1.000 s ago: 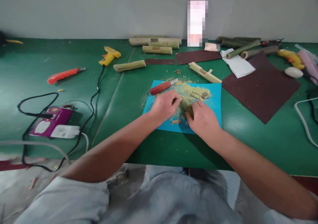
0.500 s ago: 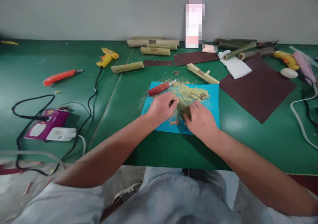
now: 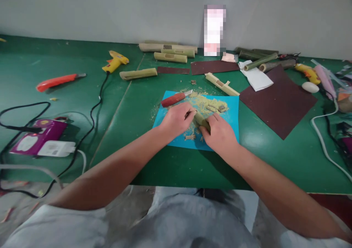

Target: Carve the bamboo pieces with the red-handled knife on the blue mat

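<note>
My right hand (image 3: 222, 132) is closed around a short green bamboo tube (image 3: 201, 119), which lies slanted over a blue sheet (image 3: 176, 140). At the tube's far left end, my left hand (image 3: 177, 119) is closed in a pinch. A small dark patch shows between its thumb and fingers, but what it holds is hidden. Just beyond my left hand lies a red-handled knife (image 3: 176, 98), its blade pointing right. Pale bamboo dust (image 3: 210, 103) and cut chips (image 3: 189, 137) are scattered over the sheet around both hands.
Several bamboo tubes (image 3: 170, 57), some with cut-out windows, lie along the wall. Dark brown sheets (image 3: 280, 105) spread to the right under white paper (image 3: 257, 77). On the left are a yellow glue gun (image 3: 117, 61), an orange-red knife (image 3: 57, 82) and a purple power strip (image 3: 41, 136) with cords.
The whole view has shifted slightly, with the table's things appearing farther left. Both hands keep nearly the same hold at the bamboo tube.
</note>
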